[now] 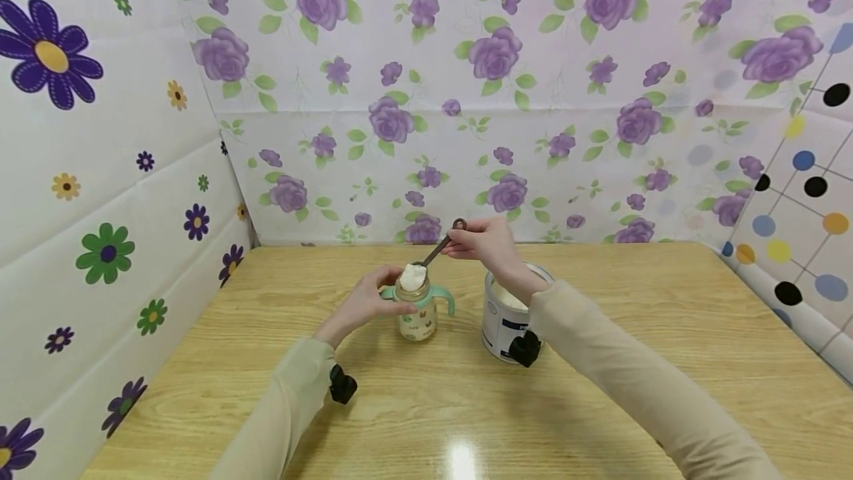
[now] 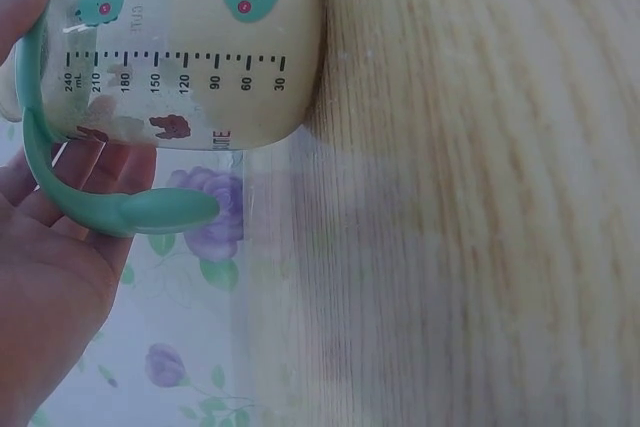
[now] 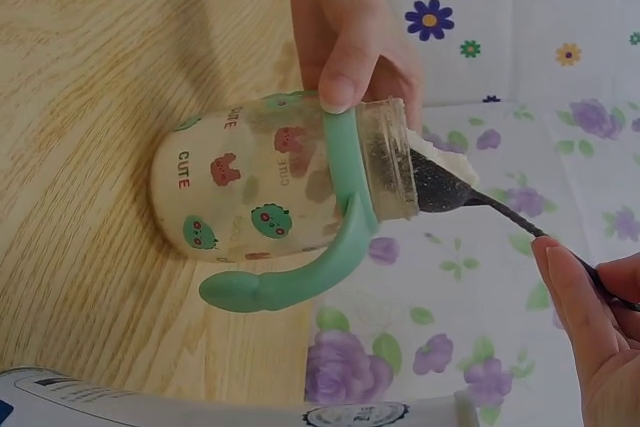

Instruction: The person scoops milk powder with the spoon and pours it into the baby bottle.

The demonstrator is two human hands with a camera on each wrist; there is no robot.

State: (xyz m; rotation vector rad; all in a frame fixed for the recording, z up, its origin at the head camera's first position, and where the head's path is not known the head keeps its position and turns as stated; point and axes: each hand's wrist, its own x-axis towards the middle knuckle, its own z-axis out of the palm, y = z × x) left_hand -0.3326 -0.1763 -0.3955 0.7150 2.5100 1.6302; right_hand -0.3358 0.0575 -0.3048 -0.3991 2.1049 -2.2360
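Note:
A clear baby bottle (image 1: 418, 326) with green handles stands upright on the table, its mouth uncovered. Pale contents show through its printed wall (image 2: 200, 77). My left hand (image 1: 368, 299) grips the bottle near its neck, the thumb lying on the green collar in the right wrist view. Between the thumb and fingers of my right hand (image 1: 489, 247) is the handle of a dark spoon (image 1: 438, 248). The spoon's bowl (image 3: 435, 185) is tilted down at the bottle's mouth, heaped with white powder (image 3: 455, 159).
Right of the bottle stands an open white can (image 1: 496, 324) holding pale powder, partly hidden behind my right forearm. The wooden table (image 1: 413, 421) meets a flowered cloth wall (image 1: 373, 191) at the back, with patterned cloths on both sides.

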